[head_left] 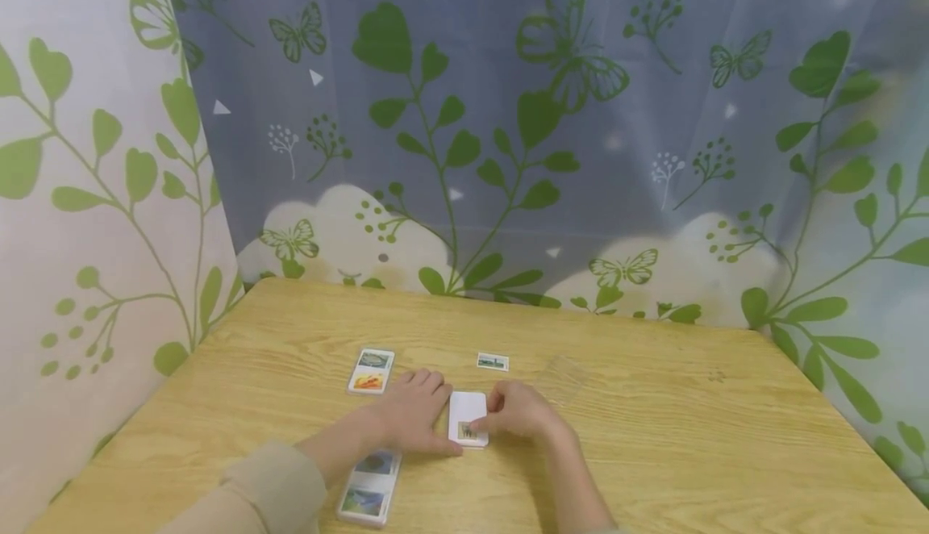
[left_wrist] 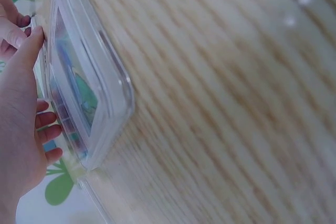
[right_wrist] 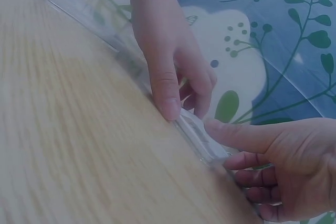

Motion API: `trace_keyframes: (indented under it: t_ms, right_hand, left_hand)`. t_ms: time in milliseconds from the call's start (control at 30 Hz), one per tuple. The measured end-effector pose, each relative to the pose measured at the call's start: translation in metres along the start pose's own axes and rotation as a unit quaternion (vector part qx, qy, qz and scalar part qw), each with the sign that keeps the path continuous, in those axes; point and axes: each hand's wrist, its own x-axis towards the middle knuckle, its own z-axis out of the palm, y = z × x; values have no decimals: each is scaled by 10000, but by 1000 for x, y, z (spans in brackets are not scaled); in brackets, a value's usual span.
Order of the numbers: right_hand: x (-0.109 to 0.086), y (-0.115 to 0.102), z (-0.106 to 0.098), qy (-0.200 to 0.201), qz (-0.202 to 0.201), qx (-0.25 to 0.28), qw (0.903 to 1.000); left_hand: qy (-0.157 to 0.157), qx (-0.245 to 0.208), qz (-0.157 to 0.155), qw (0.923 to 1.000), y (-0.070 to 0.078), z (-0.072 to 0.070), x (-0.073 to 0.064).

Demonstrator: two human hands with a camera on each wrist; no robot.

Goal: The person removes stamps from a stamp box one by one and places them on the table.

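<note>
Left grip (head_left: 412,410): my fingers lie spread and loose, thumb touching the near-left corner of the white case (head_left: 464,406).
Right grip (head_left: 526,410): my thumb rests on the small picture (head_left: 465,430), fingers bent at the case's right edge; whether they pinch it, I cannot tell.
White case: flat on the bench (head_left: 689,437), between my two grips.
Small picture: on the near half of the white face.
Loose picture (head_left: 493,361): beyond the white case.
Far-left case (head_left: 371,371): beside my left grip, showing two pictures.
Near-left case (head_left: 368,485): partly hidden by my left wrist.
</note>
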Motion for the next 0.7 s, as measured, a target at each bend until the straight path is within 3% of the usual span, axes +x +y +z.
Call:
trace_keyframes:
  t_ms: [433, 700]
  right_hand:
    - [-1, -3, 4, 125, -94, -542, 9984]
    - [-2, -3, 5, 190, -7, -455, 9988]
  left_hand:
    - [25, -15, 29, 10000, 1, -2, -2]
    - [53, 5, 47, 10000, 1, -2, -2]
